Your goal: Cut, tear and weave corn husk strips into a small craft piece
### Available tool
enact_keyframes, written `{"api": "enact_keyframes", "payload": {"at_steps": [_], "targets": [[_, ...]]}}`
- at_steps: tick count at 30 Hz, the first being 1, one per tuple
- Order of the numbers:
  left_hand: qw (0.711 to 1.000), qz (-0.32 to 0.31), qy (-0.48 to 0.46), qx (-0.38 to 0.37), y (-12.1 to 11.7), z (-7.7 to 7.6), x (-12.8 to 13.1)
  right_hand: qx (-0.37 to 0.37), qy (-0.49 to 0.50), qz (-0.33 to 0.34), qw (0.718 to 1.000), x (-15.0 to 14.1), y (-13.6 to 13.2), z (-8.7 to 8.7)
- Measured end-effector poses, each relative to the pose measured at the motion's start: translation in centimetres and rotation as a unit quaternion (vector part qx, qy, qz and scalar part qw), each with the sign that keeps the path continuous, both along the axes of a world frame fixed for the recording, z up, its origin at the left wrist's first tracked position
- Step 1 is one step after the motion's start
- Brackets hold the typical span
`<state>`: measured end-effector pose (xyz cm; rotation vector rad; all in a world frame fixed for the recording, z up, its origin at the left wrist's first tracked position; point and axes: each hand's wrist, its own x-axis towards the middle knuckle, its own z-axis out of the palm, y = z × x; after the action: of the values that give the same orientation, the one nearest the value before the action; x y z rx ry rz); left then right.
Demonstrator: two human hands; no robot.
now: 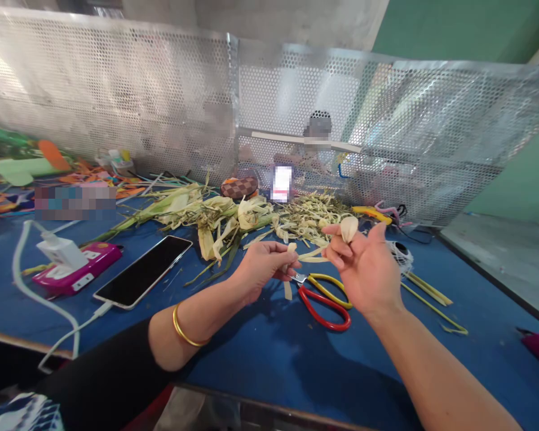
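Nearest us is our black sleeve, with a gold bangle on the bare forearm ahead of it. Our left hand pinches a small husk piece between thumb and fingertips. Our right hand, palm turned up, holds a petal-shaped husk piece at its fingers, the thumb standing away. Both pieces are above the blue desk. We cannot tell whether the pale strip between the hands is held.

We would do well to pinch lightly, near the narrow ends: such husk looks thin and likely to split along its grain. Scissors sit just below our left fingers, which hide the blades, so we should watch those fingertips.

Beyond, husk leaves and a shredded heap crowd the back, before a perforated screen. To the left, a phone and its charging cable limit our elbow room; thin stalks lie beside the right wrist.
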<state>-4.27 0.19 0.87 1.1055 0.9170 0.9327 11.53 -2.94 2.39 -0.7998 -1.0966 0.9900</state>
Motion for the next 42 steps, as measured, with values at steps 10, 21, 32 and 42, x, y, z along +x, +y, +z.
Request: {"api": "enact_keyframes", "payload": {"at_steps": [10,21,32,42], "targets": [[1.0,-0.008,0.004,0.006,-0.19,0.1,0.15,0.073,-0.087,-0.099,0.989,-0.35,-0.27,-0.33],[0.999,-0.01,-0.006,0.042,-0.22,-0.01,0.12,-0.058,-0.264,-0.091,0.959,0.14,-0.07,-0.3],[0.994,-0.006,0.039,0.098,-0.42,0.06,0.28,-0.107,-0.213,-0.052,0.97,-0.45,-0.03,-0.68],[0.994,-0.011,0.038,0.103,-0.22,-0.18,0.16,-0.09,-0.225,-0.043,0.969,-0.43,0.01,-0.83]]}}
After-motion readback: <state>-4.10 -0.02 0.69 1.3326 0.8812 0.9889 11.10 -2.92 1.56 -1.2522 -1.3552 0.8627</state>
